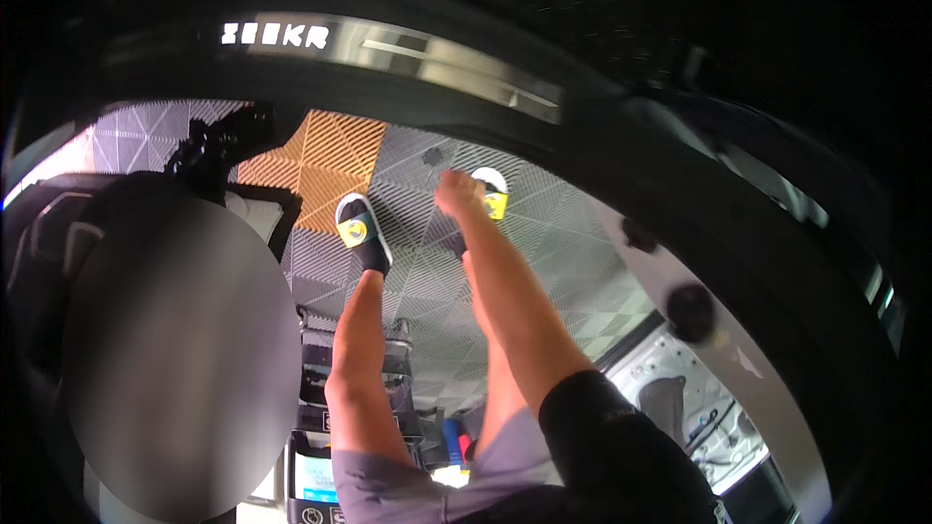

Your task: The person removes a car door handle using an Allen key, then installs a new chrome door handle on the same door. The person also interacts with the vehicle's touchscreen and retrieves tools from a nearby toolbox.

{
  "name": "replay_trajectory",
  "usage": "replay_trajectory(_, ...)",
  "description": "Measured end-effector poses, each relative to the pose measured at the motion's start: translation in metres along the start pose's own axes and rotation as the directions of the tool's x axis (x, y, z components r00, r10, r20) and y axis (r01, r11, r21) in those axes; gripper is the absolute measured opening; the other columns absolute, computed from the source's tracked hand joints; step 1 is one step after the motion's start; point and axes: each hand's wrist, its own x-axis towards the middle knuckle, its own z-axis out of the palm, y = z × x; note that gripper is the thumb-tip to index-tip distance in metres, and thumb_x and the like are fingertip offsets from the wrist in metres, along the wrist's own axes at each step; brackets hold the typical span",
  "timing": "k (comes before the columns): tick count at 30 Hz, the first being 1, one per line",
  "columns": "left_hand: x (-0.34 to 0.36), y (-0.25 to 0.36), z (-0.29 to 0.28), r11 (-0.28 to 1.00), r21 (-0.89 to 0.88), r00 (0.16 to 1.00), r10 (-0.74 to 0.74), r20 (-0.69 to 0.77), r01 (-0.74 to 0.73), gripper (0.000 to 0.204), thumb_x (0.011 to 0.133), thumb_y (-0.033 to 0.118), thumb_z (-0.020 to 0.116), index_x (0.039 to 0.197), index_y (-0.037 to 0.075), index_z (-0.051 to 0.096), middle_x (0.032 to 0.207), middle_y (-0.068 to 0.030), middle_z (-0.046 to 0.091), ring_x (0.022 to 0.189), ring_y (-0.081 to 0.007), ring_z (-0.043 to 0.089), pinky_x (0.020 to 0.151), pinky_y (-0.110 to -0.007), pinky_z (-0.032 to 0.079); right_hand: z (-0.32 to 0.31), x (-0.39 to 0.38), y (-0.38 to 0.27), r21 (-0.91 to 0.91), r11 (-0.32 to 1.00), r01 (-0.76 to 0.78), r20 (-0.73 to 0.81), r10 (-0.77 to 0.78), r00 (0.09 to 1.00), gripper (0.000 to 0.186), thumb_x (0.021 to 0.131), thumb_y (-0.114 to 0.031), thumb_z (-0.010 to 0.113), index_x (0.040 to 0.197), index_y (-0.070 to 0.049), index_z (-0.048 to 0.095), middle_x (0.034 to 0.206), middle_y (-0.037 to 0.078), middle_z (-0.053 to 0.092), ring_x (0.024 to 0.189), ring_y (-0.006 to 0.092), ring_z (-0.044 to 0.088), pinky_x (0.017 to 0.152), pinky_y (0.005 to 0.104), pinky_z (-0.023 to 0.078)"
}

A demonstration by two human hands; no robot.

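My right arm, in a short black sleeve, reaches up from the lower right. At its end my right hand (461, 196) hangs over the tiled floor, in front of one of my slides, and covers part of it. Its fingers look curled in; whatever they may hold is hidden. My left hand does not appear. Below are my two feet in slides with yellow patches, the left slide (356, 229) on the edge of the orange tiles and the right slide (494, 196) on grey ones. A dark door sill (437, 63) with lit lettering curves across the top.
A large blurred grey oval (184, 359) fills the left side. By my legs stands a black cart (316, 417) with items on it. On the right, a pale panel edge (728, 369) runs down beside a car door's bare inner metal (709, 417). Ribbed floor tiles (417, 281) lie between.
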Motion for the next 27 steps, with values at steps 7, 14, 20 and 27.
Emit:
replay_trajectory(7,-0.025,-0.051,0.138,0.969,0.044,0.957,-0.246,0.154,0.242,0.047,0.103,0.031,0.052,0.141,0.006,0.062,0.122,-0.008,0.066,0.109,-0.0172,0.06,0.092,-0.03,0.049,0.076,0.135,0.0,0.145,0.987,-0.073,-0.119,0.091,0.989,0.069,0.096,-0.045,0.076,0.144,-0.005,0.049,0.118,0.023,0.075,0.11,0.0412,0.075,0.096,0.0512,0.06)
replay_trajectory(14,-0.043,-0.003,0.064,0.977,0.057,0.974,-0.211,0.08,0.207,0.047,0.104,0.031,0.052,0.143,0.007,0.061,0.125,-0.0079,0.065,0.111,-0.0173,0.06,0.095,-0.031,0.048,0.103,0.048,-0.032,0.269,0.924,0.271,-0.087,-0.257,0.963,0.032,0.105,-0.038,0.062,0.119,-0.01,0.055,0.095,0.022,0.073,0.09,0.0471,0.072,0.077,0.0608,0.056)
replay_trajectory(20,-0.048,0.106,-0.126,0.999,0.022,0.989,0.049,-0.138,-0.047,0.048,0.104,0.03,0.051,0.145,0.007,0.061,0.127,-0.0079,0.065,0.113,-0.0174,0.06,0.097,-0.032,0.048,0.03,-0.14,-0.04,0.406,0.869,0.282,-0.137,-0.247,0.959,0.031,0.1,-0.03,0.07,0.119,-0.009,0.057,0.089,0.02,0.075,0.086,0.0443,0.074,0.075,0.0564,0.055)
replay_trajectory(27,-0.005,0.243,-0.314,0.93,-0.054,0.91,0.342,-0.236,-0.363,0.048,0.104,0.03,0.051,0.146,0.008,0.06,0.129,-0.0078,0.064,0.115,-0.0175,0.06,0.1,-0.033,0.047,-0.074,-0.311,0.037,0.5,0.838,0.218,-0.301,-0.068,0.951,0.039,0.096,-0.028,0.072,0.124,-0.003,0.063,0.107,0.026,0.076,0.103,0.0461,0.072,0.088,0.0552,0.057)
